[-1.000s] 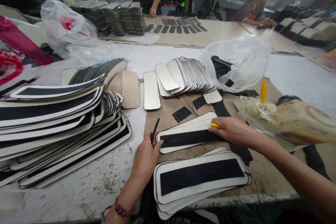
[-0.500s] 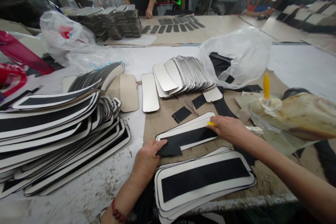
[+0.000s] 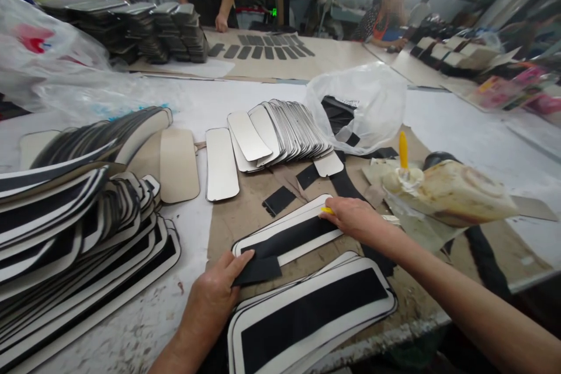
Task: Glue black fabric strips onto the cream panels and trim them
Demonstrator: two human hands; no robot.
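Observation:
My left hand (image 3: 213, 298) presses flat on the left end of a black strip (image 3: 280, 242) that lies along a white panel (image 3: 307, 210) on brown paper. The strip's left end overhangs the panel as a dark flap under my fingers. My right hand (image 3: 353, 219) rests on the panel's right end and grips a small yellow tool (image 3: 326, 210) whose tip pokes out by my thumb. A finished stack of white panels with black strips (image 3: 307, 315) lies just in front, near the table's edge.
A big fanned pile of black-striped panels (image 3: 74, 239) fills the left. Silver oblong pieces (image 3: 280, 131) fan out behind, with a clear bag (image 3: 363, 105) and a glue bottle with a yellow nozzle (image 3: 438, 187) to the right. Other people stand at the far table.
My left hand let go of a thin dark tool and came down on the strip's left end. My view has swung to the right; my right hand stays on the panel.

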